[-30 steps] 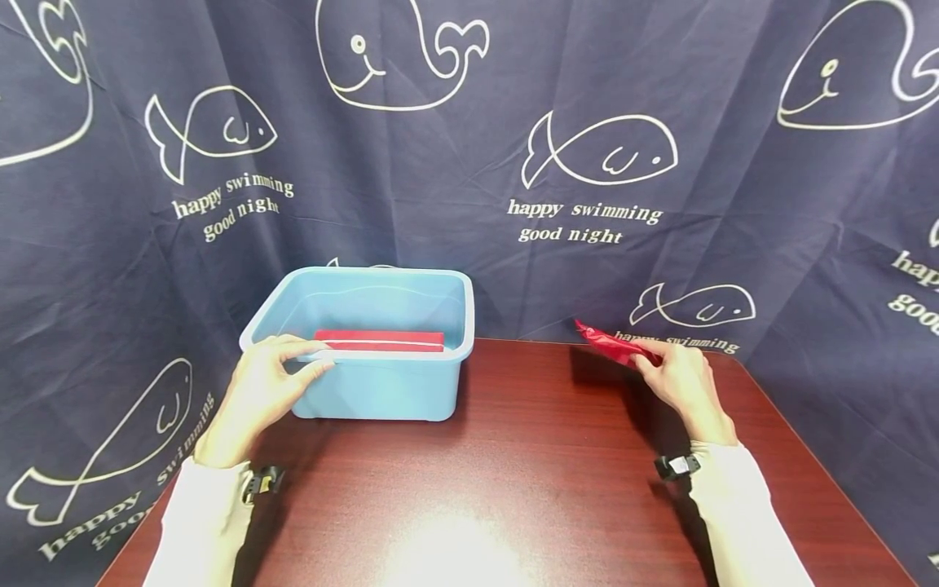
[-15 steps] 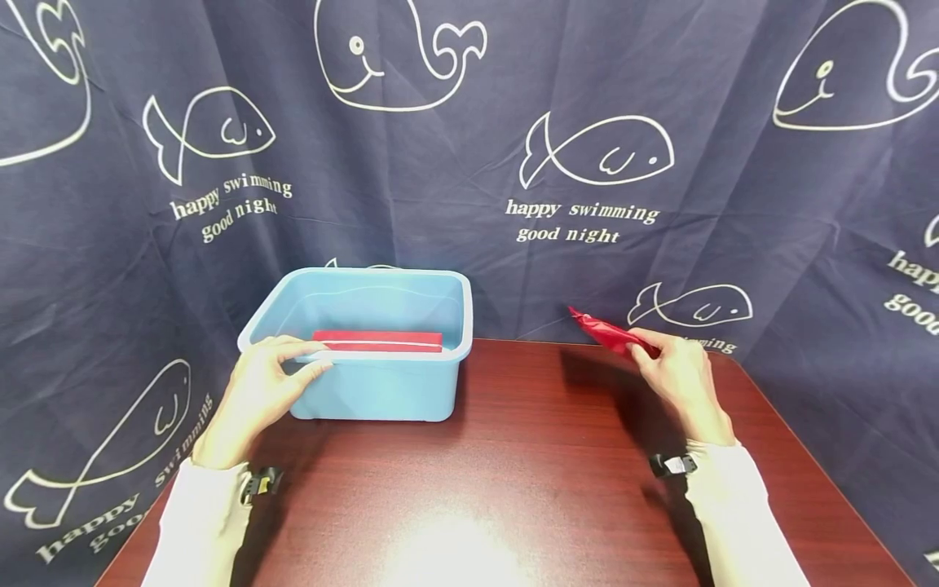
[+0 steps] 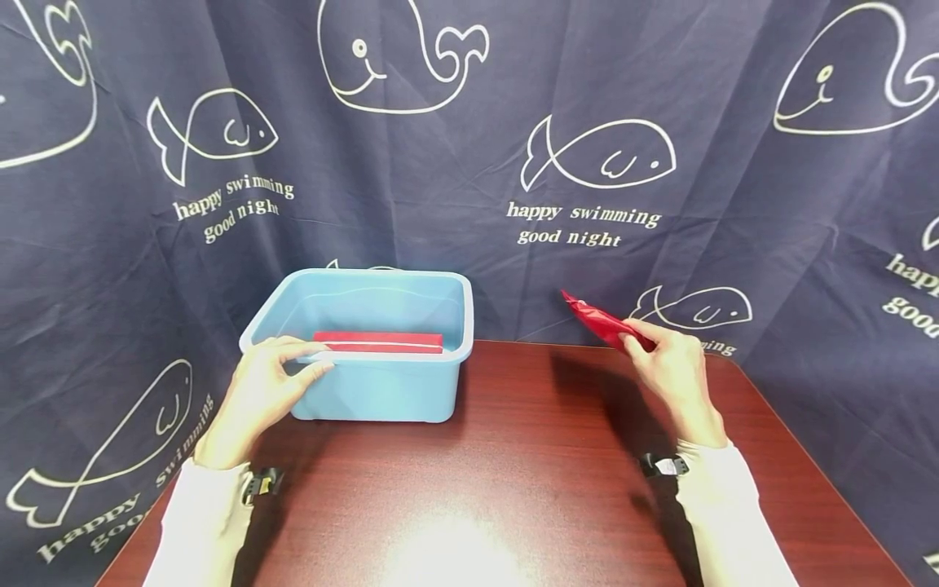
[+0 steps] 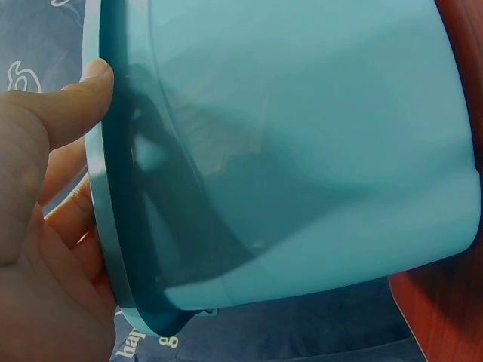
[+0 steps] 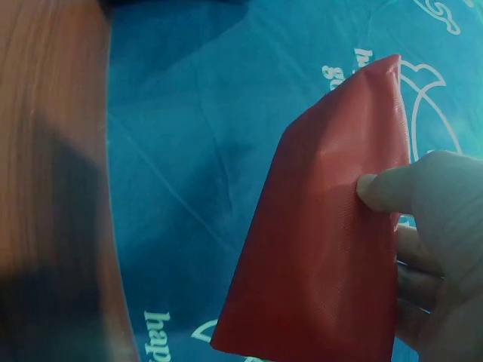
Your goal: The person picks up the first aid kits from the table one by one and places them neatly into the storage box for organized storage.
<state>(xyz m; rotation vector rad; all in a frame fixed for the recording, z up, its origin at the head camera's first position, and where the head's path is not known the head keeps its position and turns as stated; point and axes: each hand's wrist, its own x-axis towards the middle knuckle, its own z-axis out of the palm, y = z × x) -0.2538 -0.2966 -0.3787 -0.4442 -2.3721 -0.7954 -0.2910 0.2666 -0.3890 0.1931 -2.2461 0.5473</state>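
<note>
My left hand (image 3: 267,387) pinches the front rim of a light-blue plastic bin (image 3: 381,391) near its left corner. In the left wrist view the thumb lies against the outside of the bin's rim (image 4: 106,204), and the other fingers are behind it. Inside the bin, a red flat thing (image 3: 377,342) with a white line along it shows just above the front rim; its lower part is hidden. My right hand (image 3: 671,371) pinches a flat red pouch (image 3: 601,324) by one edge, thumb on its near face. The pouch is tilted in the air, right of the bin.
A reddish-brown wooden table (image 3: 528,456) lies under both arms. Behind and at both sides hangs a dark blue curtain (image 3: 587,65) with white fish drawings and lettering. It meets the table's back edge.
My right hand has lifted the red pouch and moved it slightly left, its free tip rising. The left hand and the bin stay where they were.
</note>
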